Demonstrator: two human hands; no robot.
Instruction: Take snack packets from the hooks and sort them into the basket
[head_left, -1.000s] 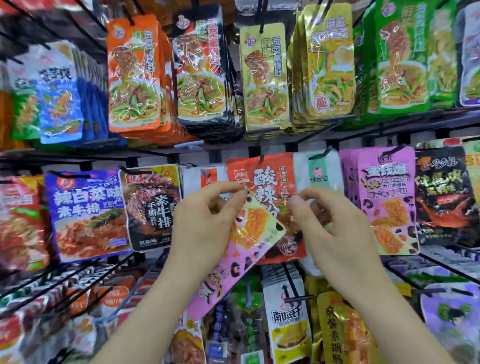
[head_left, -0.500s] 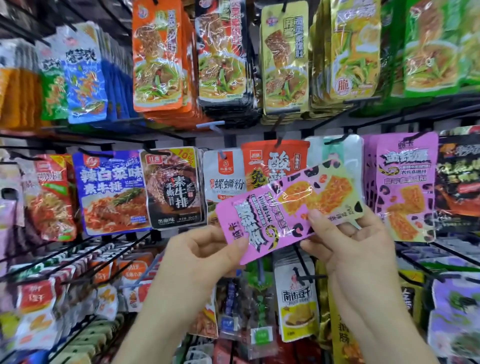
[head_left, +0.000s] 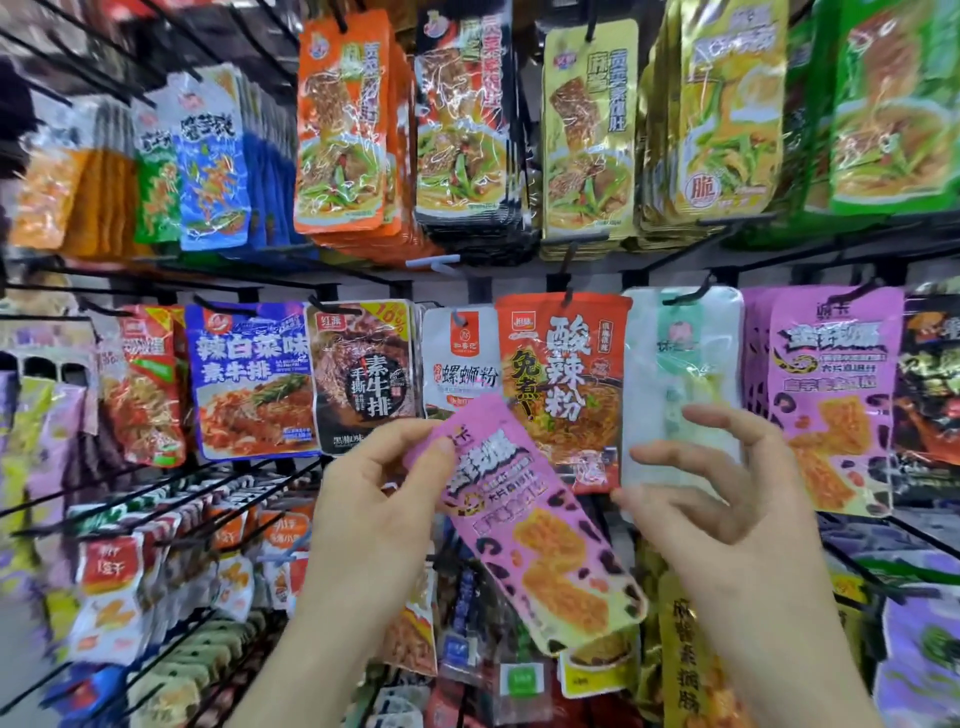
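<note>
Bright, even light; blurred, warped edges.

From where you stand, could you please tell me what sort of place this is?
Likely a shop's snack aisle: black wire hooks carry stacked snack packets, one pink packet in the left hand.

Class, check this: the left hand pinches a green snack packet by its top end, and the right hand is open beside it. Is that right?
No: the packet is pink, not green. The head view shows the left hand pinching the pink snack packet by its top end, the right hand open beside it.
</note>
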